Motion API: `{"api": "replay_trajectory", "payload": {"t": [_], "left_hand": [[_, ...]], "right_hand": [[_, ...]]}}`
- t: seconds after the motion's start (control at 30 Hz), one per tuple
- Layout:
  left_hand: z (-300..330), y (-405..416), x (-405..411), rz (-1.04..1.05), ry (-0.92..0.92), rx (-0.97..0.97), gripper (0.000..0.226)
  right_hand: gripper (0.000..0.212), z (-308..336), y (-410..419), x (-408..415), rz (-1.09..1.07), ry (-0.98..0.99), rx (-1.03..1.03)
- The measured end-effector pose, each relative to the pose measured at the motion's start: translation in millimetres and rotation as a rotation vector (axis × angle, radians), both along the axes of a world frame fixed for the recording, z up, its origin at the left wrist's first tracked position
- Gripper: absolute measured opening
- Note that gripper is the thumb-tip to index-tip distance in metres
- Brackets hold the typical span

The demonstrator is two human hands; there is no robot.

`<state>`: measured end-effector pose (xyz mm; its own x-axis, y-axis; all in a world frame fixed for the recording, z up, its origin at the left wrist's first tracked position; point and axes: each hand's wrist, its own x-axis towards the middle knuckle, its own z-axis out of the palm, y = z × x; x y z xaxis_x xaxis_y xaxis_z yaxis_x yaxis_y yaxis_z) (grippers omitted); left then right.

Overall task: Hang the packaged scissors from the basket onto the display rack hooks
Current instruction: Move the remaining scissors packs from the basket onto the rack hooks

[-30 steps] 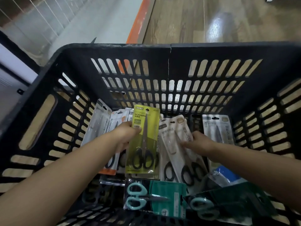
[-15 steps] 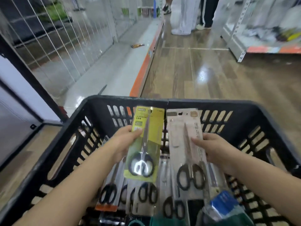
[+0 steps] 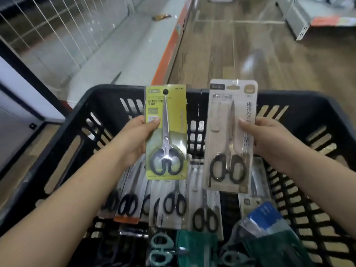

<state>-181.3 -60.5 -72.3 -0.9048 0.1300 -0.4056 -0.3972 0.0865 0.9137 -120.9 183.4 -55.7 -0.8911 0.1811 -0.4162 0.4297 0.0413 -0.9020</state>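
My left hand [image 3: 134,139] pinches a yellow-green scissors pack [image 3: 173,112] by its left edge and holds it upright above the black slotted basket [image 3: 300,105]. My right hand [image 3: 267,139] grips a beige scissors pack [image 3: 221,122] by its right edge, upright beside the first. Both packs hold black-handled scissors. Several more packs [image 3: 173,205] with black handles lie in the basket below, and teal-handled ones [image 3: 159,249] lie at its near end. The wire grid rack [image 3: 57,33] stands at the far left; I see no hooks on it.
A white shelf base with an orange edge [image 3: 171,47] runs along the left of the wooden aisle floor [image 3: 240,54]. Another shelf unit [image 3: 308,22] stands at the far right. A small wrapper [image 3: 160,16] lies on the white base. A blue-and-green packet [image 3: 265,214] lies in the basket's right corner.
Both hands have lifted their packs up out of the basket to above its far rim. The view has tilted up from the basket's inside toward the aisle and rack.
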Motion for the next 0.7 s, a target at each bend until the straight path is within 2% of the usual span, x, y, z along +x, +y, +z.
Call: {"api": "replay_trajectory", "payload": {"t": [0.23,0.37,0.43,0.53,0.7], "left_hand": [[-1,8,9,0.052,-0.093,-0.066,0.019],[0,8,23,0.054,-0.257,-0.185,0.018],[8,9,27,0.086,-0.317,-0.227,0.017],[52,7,26,0.144,-0.385,-0.228,0.016],[183,-15,11,0.219,-0.305,-0.237,0.012]], "right_hand": [[0.018,-25,-12,9,-0.030,-0.127,0.059],[0.021,-34,-18,26,-0.194,-0.320,0.036],[0.027,-31,-23,35,-0.205,-0.410,0.004],[0.028,6,-32,27,-0.174,-0.480,-0.045],[0.022,147,-47,-19,-0.055,-0.431,-0.003]]}}
